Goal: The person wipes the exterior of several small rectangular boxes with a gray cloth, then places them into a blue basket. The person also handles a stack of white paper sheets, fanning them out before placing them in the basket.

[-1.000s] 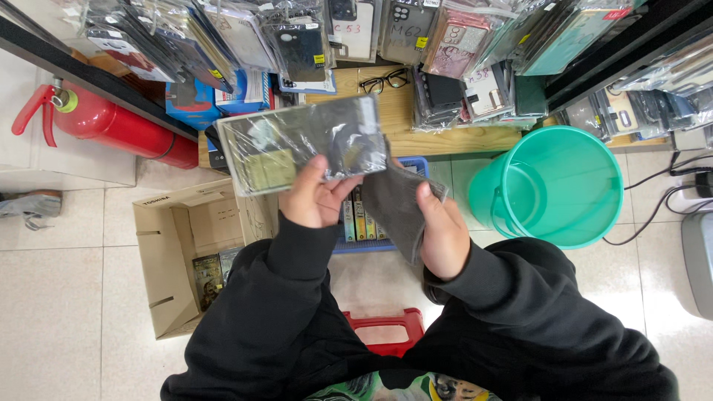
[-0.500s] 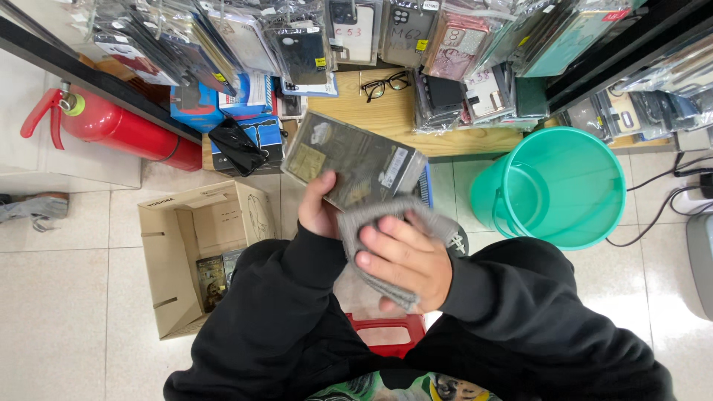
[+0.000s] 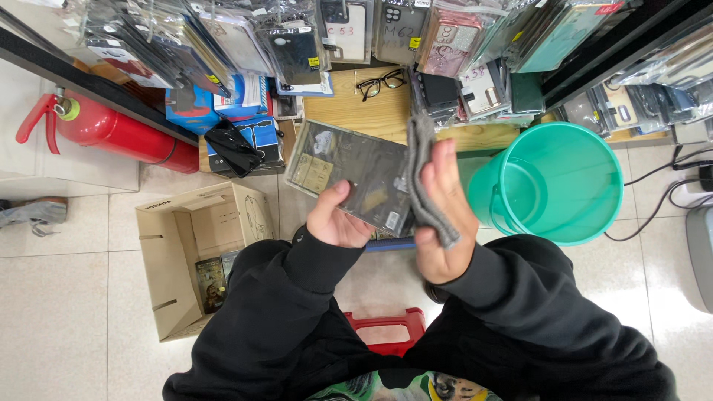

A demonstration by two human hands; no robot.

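Head view first: at the far left of the frame we see a red fire extinguisher [image 3: 111,132] lying on the tiled floor, and right of it an open cardboard box [image 3: 194,256]. Near the middle, our left hand [image 3: 338,219] rises from a bent, black-sleeved arm, its fingers curled closed around the lower edge of a flat clear-wrapped package [image 3: 355,176], thumb laid on its front. This package tilts across the centre of the frame, above a wooden desk [image 3: 371,115] where black glasses [image 3: 382,83] rest. Just right, our right hand [image 3: 442,215] stands almost upright, palm turned towards the package, fingers extended and pressing a folded grey cloth [image 3: 423,182] against the package's right edge. Farther right stands a teal bucket [image 3: 553,182]. Packaged phone cases [image 3: 297,44] hang along the top.
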